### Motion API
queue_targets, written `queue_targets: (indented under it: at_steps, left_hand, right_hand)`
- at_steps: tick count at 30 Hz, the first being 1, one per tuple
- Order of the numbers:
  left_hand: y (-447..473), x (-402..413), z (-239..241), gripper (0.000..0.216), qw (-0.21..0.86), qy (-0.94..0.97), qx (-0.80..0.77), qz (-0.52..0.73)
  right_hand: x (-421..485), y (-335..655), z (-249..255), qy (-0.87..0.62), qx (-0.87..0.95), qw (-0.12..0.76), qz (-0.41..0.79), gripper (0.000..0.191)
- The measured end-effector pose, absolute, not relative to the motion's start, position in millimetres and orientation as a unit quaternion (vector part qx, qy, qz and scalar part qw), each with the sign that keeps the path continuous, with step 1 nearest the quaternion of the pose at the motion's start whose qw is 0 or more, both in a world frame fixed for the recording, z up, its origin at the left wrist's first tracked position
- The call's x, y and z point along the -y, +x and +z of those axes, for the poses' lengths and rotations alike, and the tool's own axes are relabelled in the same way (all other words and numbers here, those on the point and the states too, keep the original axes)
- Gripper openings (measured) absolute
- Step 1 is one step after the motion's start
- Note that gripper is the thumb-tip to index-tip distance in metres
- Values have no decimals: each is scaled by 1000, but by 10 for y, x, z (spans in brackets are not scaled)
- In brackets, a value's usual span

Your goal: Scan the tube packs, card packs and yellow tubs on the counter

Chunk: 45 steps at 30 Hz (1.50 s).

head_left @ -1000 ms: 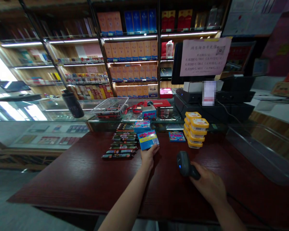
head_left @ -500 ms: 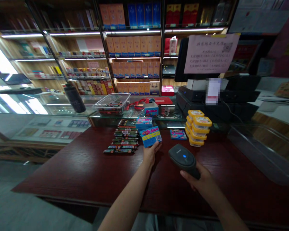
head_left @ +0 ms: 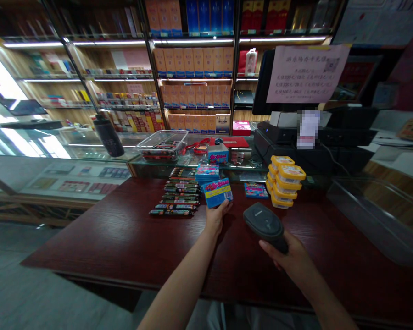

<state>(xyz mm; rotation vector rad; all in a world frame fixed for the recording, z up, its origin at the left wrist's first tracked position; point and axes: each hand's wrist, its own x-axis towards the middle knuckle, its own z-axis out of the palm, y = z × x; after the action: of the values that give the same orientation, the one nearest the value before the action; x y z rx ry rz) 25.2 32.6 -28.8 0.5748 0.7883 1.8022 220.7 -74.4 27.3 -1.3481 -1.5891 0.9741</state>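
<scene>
My left hand (head_left: 215, 217) grips a small blue candy box (head_left: 217, 193) by its lower edge and holds it tilted up over the dark red wooden counter (head_left: 124, 238). My right hand (head_left: 289, 259) is closed round the handle of a black barcode scanner (head_left: 264, 223), whose head points toward the box. A row of several dark candy sticks (head_left: 177, 199) lies just left of the box. More blue boxes (head_left: 207, 173) are stacked behind it. A flat blue packet (head_left: 255, 190) lies to the right.
A stack of yellow-lidded tubs (head_left: 284, 181) stands right of the packet. A clear plastic tray (head_left: 378, 215) lies at the far right. Behind are a glass display case with a clear bin (head_left: 163, 144), a black cup (head_left: 108, 136), a till with monitor (head_left: 313, 137), and lit shelves.
My right hand has lifted the scanner off the counter and turned its head toward the box. My left hand has raised the blue box slightly.
</scene>
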Motion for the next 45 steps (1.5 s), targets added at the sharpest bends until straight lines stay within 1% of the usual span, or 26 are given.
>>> queue_targets:
  at_steps: [3, 6, 8, 11, 13, 16, 20, 22, 24, 27, 31, 33, 36, 39, 42, 45]
  left_hand:
    - [246, -320, -286, 59, 518, 240, -331, 751]
    - [247, -313, -277, 59, 512, 245, -334, 752]
    - [252, -309, -280, 59, 503, 248, -341, 754]
    - [268, -309, -293, 49, 457, 279, -385, 752]
    - [274, -309, -284, 39, 392, 326, -425, 747]
    - [239, -308, -189, 29, 265, 414, -455, 743]
    - [14, -335, 166, 15, 92, 520, -481, 700]
    - [-177, -383, 417, 14, -3, 557, -516, 651]
    - [-388, -460, 664, 15, -92, 595, -557, 572]
    - [-653, -618, 933, 21, -168, 647, -607, 429]
    - [-795, -828, 1012, 25, -192, 691, -645, 263]
    - [-801, -887, 977, 26, -184, 698, -656, 219]
    - [-808, -893, 915, 26, -172, 715, -651, 189]
    - [-844, -845, 848, 21, -168, 734, -628, 197]
    - [-874, -827, 736, 22, -172, 696, -644, 268]
    - [-865, -875, 598, 24, -125, 656, -660, 345]
  right_hand:
    - [661, 2298, 297, -545, 695, 377, 279, 36]
    - [554, 2397, 213, -611, 731, 287, 104, 34]
    - [488, 2458, 89, -618, 749, 238, -5, 33]
    - [412, 2530, -134, -600, 768, 211, -77, 36]
    - [381, 2565, -258, -592, 774, 206, -89, 36]
    - [356, 2603, -367, -592, 774, 203, -96, 35]
    - [346, 2637, -407, -602, 764, 220, -81, 35]
    - [348, 2640, -403, -605, 760, 228, -71, 35]
    - [354, 2632, -390, -610, 756, 231, -60, 34]
    - [366, 2610, -363, -619, 749, 231, -44, 33]
    - [377, 2590, -335, -621, 743, 247, -27, 32]
    - [380, 2585, -327, -621, 743, 249, -17, 31]
    - [385, 2579, -309, -621, 744, 244, -2, 32]
    - [393, 2573, -286, -629, 741, 237, 9, 33]
    - [395, 2573, -282, -632, 739, 232, 12, 33]
    - [385, 2584, -308, -629, 740, 238, 7, 33]
